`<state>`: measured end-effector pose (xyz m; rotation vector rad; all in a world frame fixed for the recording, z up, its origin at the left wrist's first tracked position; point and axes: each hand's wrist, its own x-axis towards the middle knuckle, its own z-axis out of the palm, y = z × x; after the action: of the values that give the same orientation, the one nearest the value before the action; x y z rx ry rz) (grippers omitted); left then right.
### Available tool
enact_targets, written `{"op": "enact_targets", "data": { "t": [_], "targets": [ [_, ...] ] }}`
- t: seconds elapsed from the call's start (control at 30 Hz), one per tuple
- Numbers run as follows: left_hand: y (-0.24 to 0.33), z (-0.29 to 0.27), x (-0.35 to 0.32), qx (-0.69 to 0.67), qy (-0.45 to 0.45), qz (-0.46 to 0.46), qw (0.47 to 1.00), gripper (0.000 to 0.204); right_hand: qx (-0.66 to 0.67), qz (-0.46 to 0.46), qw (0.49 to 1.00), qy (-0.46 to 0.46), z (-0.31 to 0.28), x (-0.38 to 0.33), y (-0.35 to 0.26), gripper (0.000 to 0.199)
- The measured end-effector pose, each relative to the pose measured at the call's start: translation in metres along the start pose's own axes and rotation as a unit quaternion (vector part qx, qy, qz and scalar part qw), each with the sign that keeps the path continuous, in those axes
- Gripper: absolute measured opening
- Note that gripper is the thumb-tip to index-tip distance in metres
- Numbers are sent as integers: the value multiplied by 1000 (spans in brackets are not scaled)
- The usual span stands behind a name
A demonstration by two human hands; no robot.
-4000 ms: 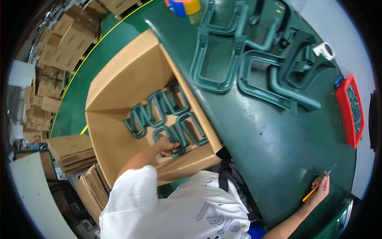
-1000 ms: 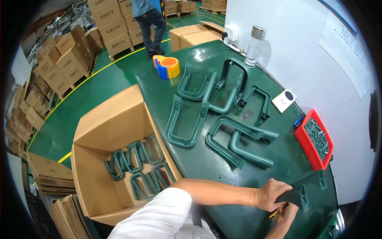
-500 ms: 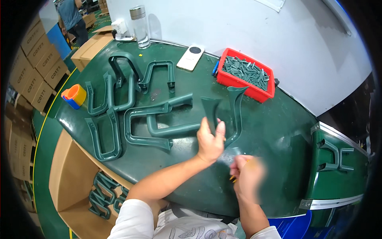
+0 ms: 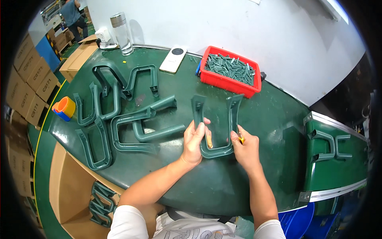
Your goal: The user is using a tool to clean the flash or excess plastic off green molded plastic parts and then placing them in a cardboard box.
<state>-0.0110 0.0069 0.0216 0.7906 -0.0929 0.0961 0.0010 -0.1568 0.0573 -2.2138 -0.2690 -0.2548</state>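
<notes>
A dark green, U-shaped plastic handle (image 4: 217, 153) stands over the table in front of me, its two flared ends pointing away. My left hand (image 4: 193, 145) is closed around its left leg, fingers curled through the opening. At the right leg, my right hand (image 4: 247, 150) is closed with the thumb close against the plastic. A small yellow tool (image 4: 241, 139) shows between the right thumb and forefinger; most of it is hidden in the hand. Left of my hands, several similar green handles (image 4: 133, 147) lie on the green table (image 4: 191, 185).
Small green pieces fill a red bin (image 4: 230, 84) at the back. Nearby are a phone (image 4: 173, 59), a glass bottle (image 4: 122, 36) and an orange-and-blue tape dispenser (image 4: 65, 107). An open carton (image 4: 65, 179) holds handles at lower left. More handles (image 4: 332, 145) lie on a conveyor (image 4: 338, 177) at right.
The held handle has turned and come closer, its U now facing me squarely. My right hand has moved up to its right leg with the yellow tool. The view has shifted slightly.
</notes>
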Motion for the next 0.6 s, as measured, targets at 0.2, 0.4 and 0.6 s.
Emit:
{"op": "enact_targets", "data": {
  "t": [0.2,0.4,0.6],
  "targets": [
    [15,0,21,572,-83,349,738,40,460,338,814,-106,6,-23,-16,12],
    [6,-20,28,588,-144,410,682,50,519,342,756,-206,-2,-35,-31,16],
    [-4,-26,23,476,-188,215,832,32,33,-12,997,-62,-18,-29,15,40]
  ]
}}
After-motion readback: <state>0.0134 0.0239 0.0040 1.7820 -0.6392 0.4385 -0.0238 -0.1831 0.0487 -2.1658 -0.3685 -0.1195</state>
